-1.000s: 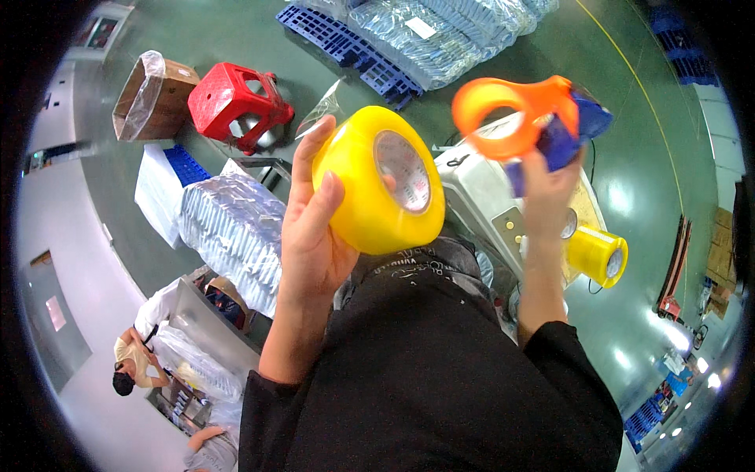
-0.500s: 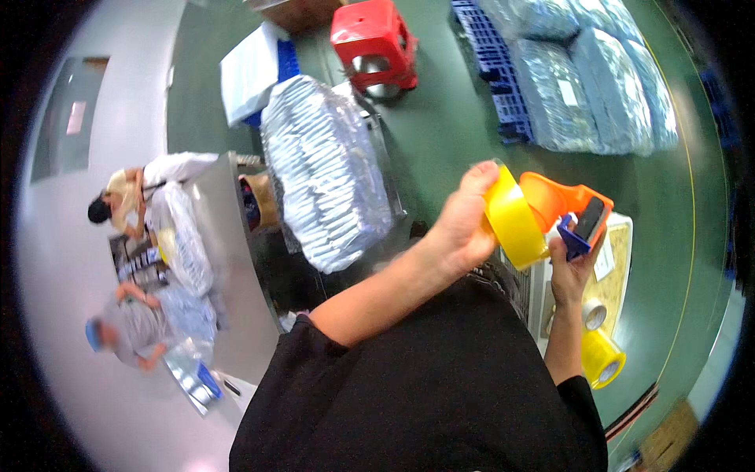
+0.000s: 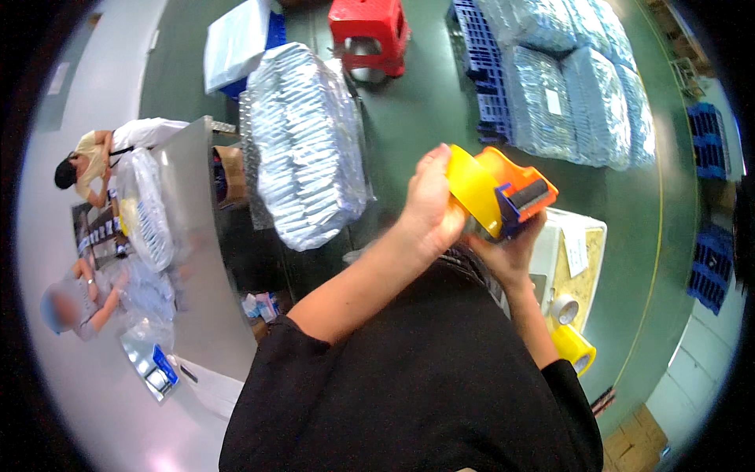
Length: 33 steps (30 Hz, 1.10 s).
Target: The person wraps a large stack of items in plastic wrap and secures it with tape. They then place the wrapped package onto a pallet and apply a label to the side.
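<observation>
Holding: both hands up at chest
Left hand (image 3: 431, 206): fingers curled on yellow tape roll (image 3: 472, 189)
Right hand (image 3: 507, 256): closed round orange dispenser (image 3: 515, 189) from below
Roll: pressed against dispenser, between the fingertips

One head-worn fisheye view looks steeply down the person's own torso, close to the hands (image 3: 464, 228) raised at centre (straight edges bow toward the dark rim). It faces the green floor (image 3: 425, 118); a steel tabletop (image 3: 193, 259) and two other workers sit far left.
</observation>
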{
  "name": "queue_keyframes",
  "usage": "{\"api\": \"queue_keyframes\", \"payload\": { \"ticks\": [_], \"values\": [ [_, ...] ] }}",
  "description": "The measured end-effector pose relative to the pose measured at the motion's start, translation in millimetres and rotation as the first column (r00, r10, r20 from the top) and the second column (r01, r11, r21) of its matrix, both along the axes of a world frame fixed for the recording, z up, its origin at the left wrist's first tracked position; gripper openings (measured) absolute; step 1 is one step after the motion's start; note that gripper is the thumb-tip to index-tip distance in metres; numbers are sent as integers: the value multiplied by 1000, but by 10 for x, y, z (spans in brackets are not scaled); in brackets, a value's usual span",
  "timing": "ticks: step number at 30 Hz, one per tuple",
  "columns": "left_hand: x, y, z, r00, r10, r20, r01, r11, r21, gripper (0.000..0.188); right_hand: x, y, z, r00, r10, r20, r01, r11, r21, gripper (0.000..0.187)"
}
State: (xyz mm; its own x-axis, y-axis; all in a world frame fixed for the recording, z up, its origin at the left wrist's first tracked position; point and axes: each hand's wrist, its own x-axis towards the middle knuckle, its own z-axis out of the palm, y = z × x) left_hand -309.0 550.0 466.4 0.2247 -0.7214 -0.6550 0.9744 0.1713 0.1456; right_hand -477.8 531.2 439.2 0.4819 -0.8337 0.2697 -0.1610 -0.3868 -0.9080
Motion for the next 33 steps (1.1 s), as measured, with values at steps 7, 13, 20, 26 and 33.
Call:
{"api": "queue_keyframes", "payload": {
  "ticks": [7,13,20,26,33],
  "values": [
    [76,279,580,952,-218,213,241,966,-91,31,-3,-177,268,998,54,27,-49,987,-156,81],
    [250,628,421,558,-375,740,502,863,58,65,-203,-167,687,990,-76,116,38,953,300,77],
    [91,449,386,891,-224,396,245,970,-2,52,-66,-36,731,984,132,121,-129,991,-26,88],
    [52,485,501,523,-103,846,314,946,-79,80,-82,29,629,975,161,155,-184,972,147,105],
    [-67,517,625,203,-195,960,488,870,74,49,-35,0,747,986,135,-94,-146,982,-122,81]
  ]
}}
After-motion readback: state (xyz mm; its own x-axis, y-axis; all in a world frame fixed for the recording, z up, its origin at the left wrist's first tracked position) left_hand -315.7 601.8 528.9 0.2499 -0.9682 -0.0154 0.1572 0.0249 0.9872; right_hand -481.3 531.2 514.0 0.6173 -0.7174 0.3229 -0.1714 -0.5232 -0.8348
